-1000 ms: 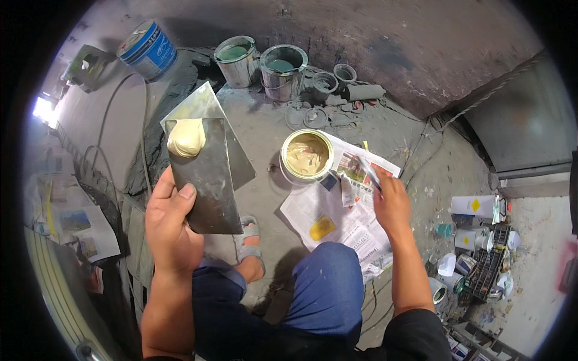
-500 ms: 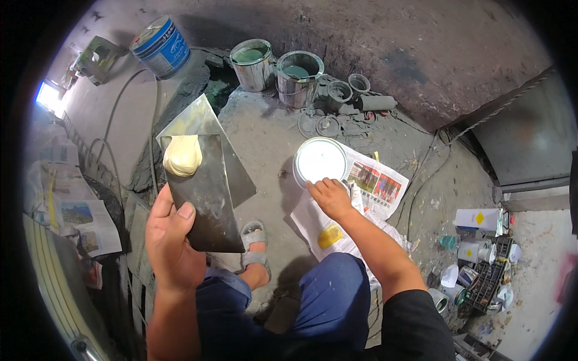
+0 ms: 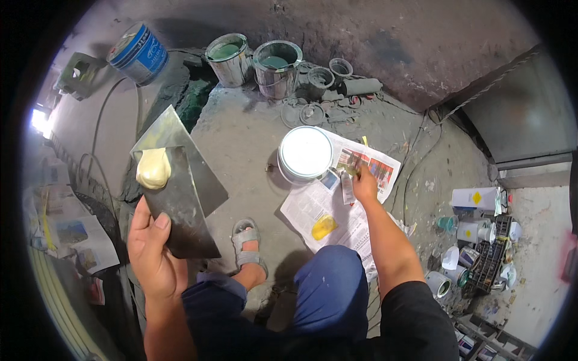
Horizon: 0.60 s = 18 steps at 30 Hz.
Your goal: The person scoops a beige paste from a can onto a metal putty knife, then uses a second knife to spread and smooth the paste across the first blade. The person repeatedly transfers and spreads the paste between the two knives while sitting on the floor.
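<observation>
While my left hand (image 3: 155,253) grips a dark flat plate (image 3: 191,225), thumb pressed on the upper face and the other fingers mostly hidden behind, a paler plate (image 3: 167,129) sits fanned out beneath it. Cream paste (image 3: 153,169), a smooth mound, lies at the dark plate's far left corner. Right hand (image 3: 365,185) over the newspaper (image 3: 355,231) on the floor (image 3: 253,162), toward its far right corner; fingers curled together, but cannot tell whether they pinch anything. A tin (image 3: 294,173) stands upright at the newspaper's far left edge, a round white lid (image 3: 306,150) covering its mouth. Small pale tube (image 3: 347,189) on the newspaper, between tin and right hand. Yellow patch (image 3: 324,227) near the newspaper's left edge, on my side of the tin. Two pails holding green liquid, one left (image 3: 229,63), one right (image 3: 277,75), at the floor's far edge, by the wall (image 3: 337,36).
</observation>
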### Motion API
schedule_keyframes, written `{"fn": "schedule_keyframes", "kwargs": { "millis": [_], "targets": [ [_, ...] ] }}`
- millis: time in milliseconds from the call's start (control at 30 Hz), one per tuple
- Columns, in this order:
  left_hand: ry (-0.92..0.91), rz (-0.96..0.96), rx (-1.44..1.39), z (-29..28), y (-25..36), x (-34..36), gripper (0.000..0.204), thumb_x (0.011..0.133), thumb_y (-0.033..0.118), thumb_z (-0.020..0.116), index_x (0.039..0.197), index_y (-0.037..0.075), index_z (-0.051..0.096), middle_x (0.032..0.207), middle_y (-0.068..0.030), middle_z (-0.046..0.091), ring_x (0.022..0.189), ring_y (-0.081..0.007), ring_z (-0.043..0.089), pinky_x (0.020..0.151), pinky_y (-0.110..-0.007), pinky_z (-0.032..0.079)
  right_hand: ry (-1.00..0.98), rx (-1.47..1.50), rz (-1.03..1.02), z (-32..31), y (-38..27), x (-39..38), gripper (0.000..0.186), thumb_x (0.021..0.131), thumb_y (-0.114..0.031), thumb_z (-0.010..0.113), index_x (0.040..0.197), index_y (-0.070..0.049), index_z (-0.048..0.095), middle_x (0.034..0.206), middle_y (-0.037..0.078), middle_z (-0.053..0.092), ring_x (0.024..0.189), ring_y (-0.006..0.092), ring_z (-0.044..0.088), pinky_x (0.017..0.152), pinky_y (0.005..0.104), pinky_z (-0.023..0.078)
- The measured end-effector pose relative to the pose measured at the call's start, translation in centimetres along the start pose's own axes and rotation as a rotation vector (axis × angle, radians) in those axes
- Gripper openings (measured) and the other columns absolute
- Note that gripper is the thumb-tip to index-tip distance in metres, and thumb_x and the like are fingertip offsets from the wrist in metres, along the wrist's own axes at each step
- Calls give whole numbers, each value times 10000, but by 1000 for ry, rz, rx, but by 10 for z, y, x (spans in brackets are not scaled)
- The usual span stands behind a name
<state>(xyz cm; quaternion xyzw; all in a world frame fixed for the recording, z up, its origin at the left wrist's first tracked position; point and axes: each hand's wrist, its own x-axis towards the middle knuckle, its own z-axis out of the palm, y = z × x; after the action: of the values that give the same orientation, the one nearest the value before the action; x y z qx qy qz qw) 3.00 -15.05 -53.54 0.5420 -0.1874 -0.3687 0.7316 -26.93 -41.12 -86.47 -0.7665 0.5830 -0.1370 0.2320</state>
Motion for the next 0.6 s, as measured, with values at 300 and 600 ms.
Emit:
{"fn": "schedule_keyframes", "kwargs": {
  "millis": [300,600],
  "targets": [
    [34,-70,42,-8,-14,-3,462,904,53,495,1332,-76,378,1222,-156,560,1082,-203,575,963,-325,438,-12,-33,78,69,33,-9,573,769,-107,650,1291,-53,421,1098,174,568,1043,357,540,873,435,455],
    [-9,-69,49,3,-20,-1,453,881,51,504,1311,-57,411,1223,-129,555,1091,-196,558,974,-325,416,182,275,81,49,52,-6,638,731,-89,686,1309,-36,420,1040,135,562,925,280,558,805,374,468]
  ]
}}
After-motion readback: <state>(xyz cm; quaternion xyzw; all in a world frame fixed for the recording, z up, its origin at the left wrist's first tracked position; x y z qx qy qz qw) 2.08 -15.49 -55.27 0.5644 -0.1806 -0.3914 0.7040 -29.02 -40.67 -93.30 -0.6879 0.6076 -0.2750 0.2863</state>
